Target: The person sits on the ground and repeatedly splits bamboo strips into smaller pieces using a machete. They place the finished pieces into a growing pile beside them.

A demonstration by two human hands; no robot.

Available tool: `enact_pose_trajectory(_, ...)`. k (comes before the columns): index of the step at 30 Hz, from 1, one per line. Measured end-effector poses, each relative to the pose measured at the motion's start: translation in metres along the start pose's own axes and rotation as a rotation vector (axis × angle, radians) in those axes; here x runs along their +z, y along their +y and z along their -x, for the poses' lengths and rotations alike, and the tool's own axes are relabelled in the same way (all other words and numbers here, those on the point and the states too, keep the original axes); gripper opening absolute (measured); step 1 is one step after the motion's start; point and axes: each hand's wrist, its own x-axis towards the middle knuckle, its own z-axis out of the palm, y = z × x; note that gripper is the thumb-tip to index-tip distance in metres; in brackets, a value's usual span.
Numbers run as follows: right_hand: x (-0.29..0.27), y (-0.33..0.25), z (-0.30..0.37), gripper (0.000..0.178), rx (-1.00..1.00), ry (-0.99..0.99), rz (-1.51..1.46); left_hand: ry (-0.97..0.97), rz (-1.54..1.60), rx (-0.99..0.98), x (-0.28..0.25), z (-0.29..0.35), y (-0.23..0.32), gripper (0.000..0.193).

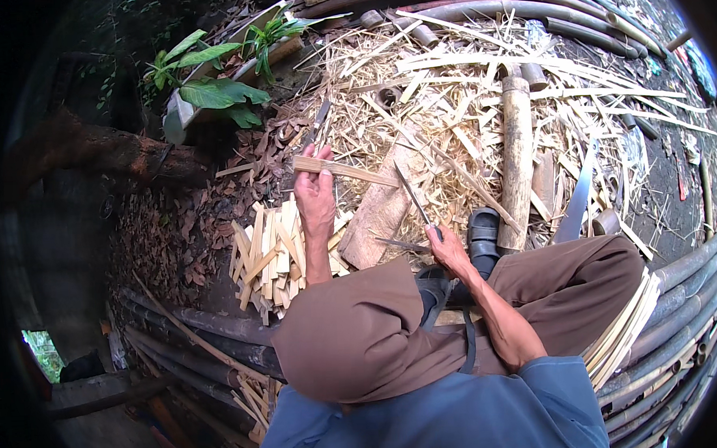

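My left hand [316,187] is closed around one end of a flat bamboo strip [357,173], which points to the right over a wooden block [382,211]. In my right hand [449,252] is the handle of a knife [412,192]. Its narrow blade slants up and to the left, with the tip close to the strip's far end. A heap of short split bamboo pieces [271,255] lies beside my left forearm. Another dark blade [403,244] rests near the block's lower end, partly hidden by my knee and foot.
Shavings [442,142] cover the ground ahead. A thick bamboo pole [517,151] lies to the right, beside a saw [580,196]. Long bamboo poles [677,292] are stacked at the right, and more lie at the left. A leafy plant [220,90] grows at the far left.
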Motion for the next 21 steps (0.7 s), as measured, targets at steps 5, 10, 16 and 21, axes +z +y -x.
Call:
enact_pose_trajectory(5, -0.013, -0.015, 0.011, 0.057, 0.006, -0.049, 0.031, 0.044, 0.058, -0.028, 0.011, 0.003, -0.006, 0.042)
enact_pose_trajectory(10, -0.038, -0.099, 0.044, 0.049, -0.081, -0.131, -0.119, 0.063, -0.267, 0.104, 0.018, -0.002, -0.015, 0.034)
enact_pose_trajectory(16, -0.062, -0.187, 0.080, 0.062, -0.449, 0.000, -0.065, 0.021, -0.205, 0.118, 0.041, -0.001, -0.018, 0.029)
enact_pose_trajectory(21, -0.070, -0.208, 0.105, 0.065, -0.379, -0.119, -0.195, -0.109, -0.300, 0.247, 0.059, 0.023, -0.006, 0.022)
